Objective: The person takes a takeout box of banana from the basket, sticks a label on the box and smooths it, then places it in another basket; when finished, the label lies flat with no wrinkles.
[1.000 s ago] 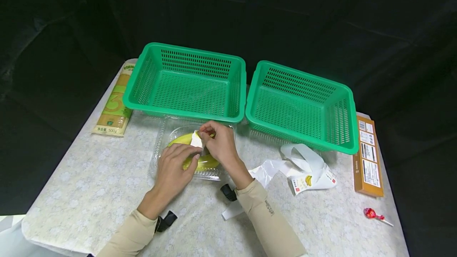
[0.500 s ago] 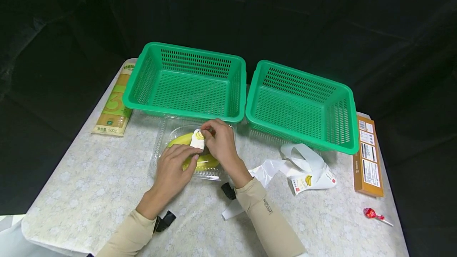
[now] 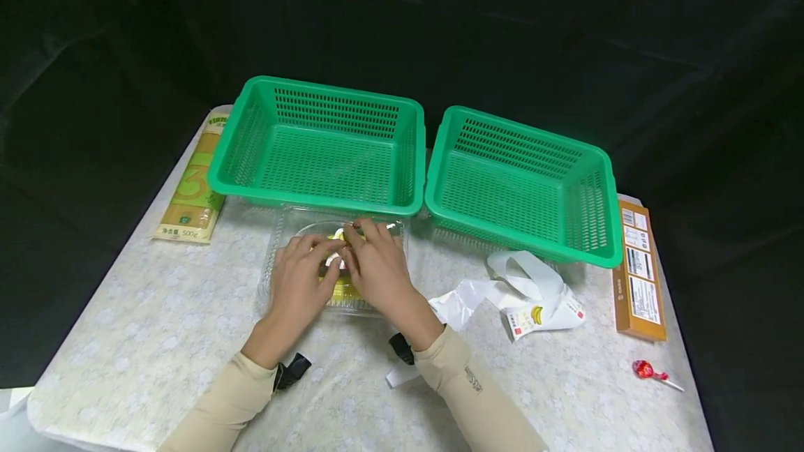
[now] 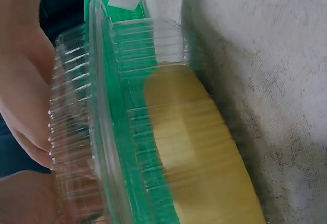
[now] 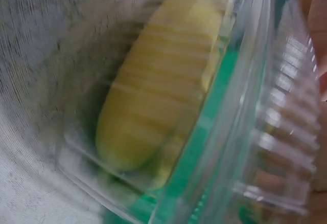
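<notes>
A clear plastic clamshell box (image 3: 266, 284) stands closed on the table with yellow bananas (image 3: 345, 290) inside. On its lid lies a small white sticker (image 3: 341, 261), mostly covered by fingers. My left hand (image 3: 300, 284) rests on the lid, its fingertips on the sticker's left side. My right hand (image 3: 382, 270) lies on the lid from the right, its fingers bent over and pressing at the sticker. Through the ribbed side wall, both wrist views show a banana (image 4: 199, 142); the right wrist view is blurred.
Two green baskets (image 3: 326, 159) stand behind the box. A noodle packet (image 3: 191, 187) lies left. To the right are a white sticker strip (image 3: 534, 284) with banana pictures, an orange-brown box (image 3: 637, 270) and a red lollipop (image 3: 643, 370).
My right hand has let go of the sticker's upper edge and moved down onto the lid, its fingers now over the sticker. The left hand stays at the sticker. The head view has shifted slightly.
</notes>
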`<action>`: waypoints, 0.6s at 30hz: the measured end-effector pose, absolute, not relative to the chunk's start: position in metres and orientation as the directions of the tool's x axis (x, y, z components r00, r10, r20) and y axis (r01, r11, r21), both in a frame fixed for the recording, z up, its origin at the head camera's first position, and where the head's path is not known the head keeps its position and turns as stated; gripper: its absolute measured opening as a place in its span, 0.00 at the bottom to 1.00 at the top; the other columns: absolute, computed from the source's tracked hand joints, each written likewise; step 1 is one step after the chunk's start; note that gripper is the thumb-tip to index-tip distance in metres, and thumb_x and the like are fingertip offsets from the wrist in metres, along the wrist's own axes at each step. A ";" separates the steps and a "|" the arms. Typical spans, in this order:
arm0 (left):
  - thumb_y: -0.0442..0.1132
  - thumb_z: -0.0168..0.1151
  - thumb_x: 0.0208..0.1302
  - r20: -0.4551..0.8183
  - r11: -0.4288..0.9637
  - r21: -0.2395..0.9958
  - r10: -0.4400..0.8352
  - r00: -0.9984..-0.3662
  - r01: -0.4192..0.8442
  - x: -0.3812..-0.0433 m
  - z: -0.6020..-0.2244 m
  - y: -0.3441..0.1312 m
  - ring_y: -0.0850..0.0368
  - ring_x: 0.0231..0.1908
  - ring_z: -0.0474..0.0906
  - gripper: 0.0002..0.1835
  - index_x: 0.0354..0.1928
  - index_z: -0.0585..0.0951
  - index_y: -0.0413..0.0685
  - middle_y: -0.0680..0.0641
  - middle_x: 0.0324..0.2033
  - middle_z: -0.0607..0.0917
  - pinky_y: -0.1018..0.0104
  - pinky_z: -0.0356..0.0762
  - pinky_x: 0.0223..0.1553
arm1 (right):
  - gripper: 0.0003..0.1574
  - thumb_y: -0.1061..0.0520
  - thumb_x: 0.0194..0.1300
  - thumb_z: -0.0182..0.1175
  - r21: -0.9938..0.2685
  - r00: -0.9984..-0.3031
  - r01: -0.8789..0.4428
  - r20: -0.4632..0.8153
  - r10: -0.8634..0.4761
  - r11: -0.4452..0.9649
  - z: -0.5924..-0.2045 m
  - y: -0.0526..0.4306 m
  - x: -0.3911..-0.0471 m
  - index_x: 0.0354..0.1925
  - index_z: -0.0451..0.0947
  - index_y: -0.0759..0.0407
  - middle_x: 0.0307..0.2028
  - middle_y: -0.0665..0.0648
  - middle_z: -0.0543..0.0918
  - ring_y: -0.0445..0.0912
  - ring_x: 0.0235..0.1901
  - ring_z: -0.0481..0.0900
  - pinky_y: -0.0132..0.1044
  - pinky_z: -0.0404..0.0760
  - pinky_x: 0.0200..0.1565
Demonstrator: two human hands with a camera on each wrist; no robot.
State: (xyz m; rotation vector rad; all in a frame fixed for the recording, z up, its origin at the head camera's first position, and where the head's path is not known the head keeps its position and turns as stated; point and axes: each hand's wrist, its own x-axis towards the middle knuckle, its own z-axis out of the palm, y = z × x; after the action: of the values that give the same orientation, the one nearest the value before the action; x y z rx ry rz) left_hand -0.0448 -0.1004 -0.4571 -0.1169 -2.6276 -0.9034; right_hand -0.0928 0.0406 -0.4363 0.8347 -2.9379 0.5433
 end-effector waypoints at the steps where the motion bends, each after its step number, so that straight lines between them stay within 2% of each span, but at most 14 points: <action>1: 0.36 0.67 0.63 0.339 0.808 0.560 -0.022 -0.940 0.183 -0.046 -0.457 -0.101 0.42 0.52 0.79 0.14 0.51 0.86 0.47 0.42 0.49 0.86 0.47 0.72 0.53 | 0.24 0.52 0.76 0.55 -0.289 -0.854 -0.519 0.124 -0.506 0.804 -0.437 0.040 -0.090 0.64 0.77 0.60 0.62 0.58 0.78 0.55 0.58 0.76 0.50 0.78 0.46; 4: 0.39 0.63 0.66 0.286 0.849 0.499 0.028 -0.958 0.174 -0.047 -0.459 -0.101 0.39 0.64 0.72 0.19 0.59 0.83 0.46 0.39 0.61 0.80 0.38 0.65 0.66 | 0.27 0.52 0.78 0.51 -0.241 -0.858 -0.513 0.119 -0.500 0.824 -0.438 0.041 -0.082 0.69 0.72 0.60 0.66 0.58 0.75 0.54 0.63 0.74 0.52 0.77 0.50; 6: 0.41 0.60 0.68 0.252 0.867 0.469 0.054 -0.966 0.171 -0.047 -0.460 -0.101 0.38 0.69 0.67 0.23 0.64 0.79 0.46 0.38 0.67 0.75 0.34 0.58 0.70 | 0.28 0.52 0.78 0.50 -0.229 -0.862 -0.507 0.119 -0.494 0.831 -0.438 0.041 -0.078 0.71 0.69 0.59 0.68 0.58 0.74 0.54 0.65 0.72 0.52 0.76 0.52; 12: 0.44 0.50 0.74 0.161 0.894 0.418 0.103 -0.981 0.163 -0.046 -0.460 -0.102 0.39 0.75 0.59 0.25 0.70 0.73 0.46 0.38 0.74 0.65 0.31 0.50 0.74 | 0.31 0.51 0.79 0.48 -0.256 -0.865 -0.499 0.099 -0.491 0.828 -0.440 0.043 -0.072 0.74 0.64 0.58 0.71 0.60 0.71 0.55 0.69 0.69 0.54 0.74 0.57; 18: 0.46 0.45 0.76 0.126 0.906 0.393 0.115 -0.985 0.156 -0.046 -0.458 -0.103 0.40 0.76 0.57 0.26 0.73 0.69 0.48 0.39 0.76 0.63 0.32 0.48 0.74 | 0.31 0.50 0.80 0.44 -0.330 -0.869 -0.482 0.060 -0.491 0.812 -0.443 0.044 -0.070 0.74 0.62 0.62 0.75 0.63 0.64 0.58 0.75 0.62 0.60 0.66 0.71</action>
State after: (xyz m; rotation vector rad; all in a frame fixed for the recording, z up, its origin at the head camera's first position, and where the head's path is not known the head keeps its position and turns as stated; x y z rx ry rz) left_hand -0.0457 -0.1034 -0.4580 -0.2112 -2.9697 -0.6239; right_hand -0.0700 0.0438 -0.4425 0.8106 -3.0167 0.5375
